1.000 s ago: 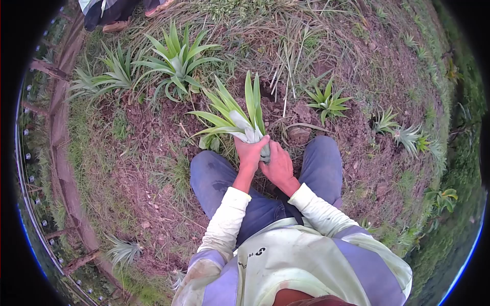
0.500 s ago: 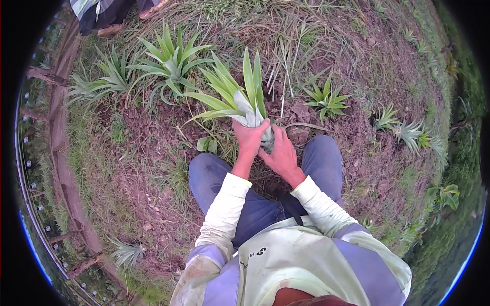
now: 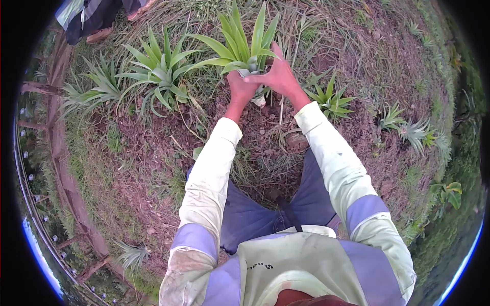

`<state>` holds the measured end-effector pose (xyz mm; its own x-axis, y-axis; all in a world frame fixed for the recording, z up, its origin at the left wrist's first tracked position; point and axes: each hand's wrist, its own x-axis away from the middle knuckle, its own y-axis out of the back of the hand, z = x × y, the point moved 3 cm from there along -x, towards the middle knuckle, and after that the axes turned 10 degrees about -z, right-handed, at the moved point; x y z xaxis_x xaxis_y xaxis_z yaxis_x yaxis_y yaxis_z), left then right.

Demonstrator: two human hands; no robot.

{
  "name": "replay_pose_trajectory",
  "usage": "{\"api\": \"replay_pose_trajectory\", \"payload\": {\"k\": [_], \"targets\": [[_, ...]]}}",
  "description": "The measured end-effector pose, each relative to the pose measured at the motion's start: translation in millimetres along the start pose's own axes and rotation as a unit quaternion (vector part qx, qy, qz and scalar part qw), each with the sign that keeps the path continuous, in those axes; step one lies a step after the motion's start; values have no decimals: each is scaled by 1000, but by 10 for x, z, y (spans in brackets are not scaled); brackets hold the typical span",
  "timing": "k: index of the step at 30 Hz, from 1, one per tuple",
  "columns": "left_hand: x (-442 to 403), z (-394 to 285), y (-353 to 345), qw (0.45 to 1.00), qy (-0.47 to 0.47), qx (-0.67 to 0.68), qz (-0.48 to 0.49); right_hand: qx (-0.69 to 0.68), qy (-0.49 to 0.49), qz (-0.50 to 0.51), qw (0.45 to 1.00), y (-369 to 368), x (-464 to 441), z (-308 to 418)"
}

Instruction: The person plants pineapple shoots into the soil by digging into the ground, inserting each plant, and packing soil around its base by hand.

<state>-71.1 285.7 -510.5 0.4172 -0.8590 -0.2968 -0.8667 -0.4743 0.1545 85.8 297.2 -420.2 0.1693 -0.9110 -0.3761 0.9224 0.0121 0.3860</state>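
A young pineapple plant (image 3: 248, 48) with long green leaves is between my two hands, out beyond my knees. My left hand (image 3: 241, 91) is closed around the left side of its lower leaves. From the right, my right hand (image 3: 279, 77) grips it too, thumb laid across the front and fingers partly hidden behind the leaves. The pale cut-looking base shows below my hands, tilted toward me over the loose brown soil (image 3: 260, 125). I cannot tell whether the base touches the soil.
To the left stands a larger pineapple plant (image 3: 161, 74), with another (image 3: 104, 84) beyond it. A small pineapple plant (image 3: 332, 101) grows close to my right wrist. Dry grass covers the slope. Another person's shoe (image 3: 99, 34) shows at top left.
Both hands have carried the pineapple plant forward, away from my knees, and my arms are stretched further out. My right hand has shifted higher, from the plant's base to its leaves.
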Motion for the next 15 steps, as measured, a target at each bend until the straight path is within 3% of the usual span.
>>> {"api": "replay_pose_trajectory", "payload": {"k": [1, 2, 4, 13, 15], "targets": [[-23, 37, -25, 1000, 3, -2, 1, -33, 10, 29, 999, -88, -142, -48], [-49, 54, -40, 998, -38, -49, -19, -152, -40, 34, 987, -228, -235, -184], [-137, 194, -97, 989, -123, -64, -45, -138, -20, 28, 990, -305, -318, -228], [-177, 640, -175, 998, -41, -22, -44, -141, -23, -21, 989, -489, -269, -529], [-173, 605, -175, 995, -75, -22, -57, -136, -11, -7, 991, -478, -260, -515]]}}
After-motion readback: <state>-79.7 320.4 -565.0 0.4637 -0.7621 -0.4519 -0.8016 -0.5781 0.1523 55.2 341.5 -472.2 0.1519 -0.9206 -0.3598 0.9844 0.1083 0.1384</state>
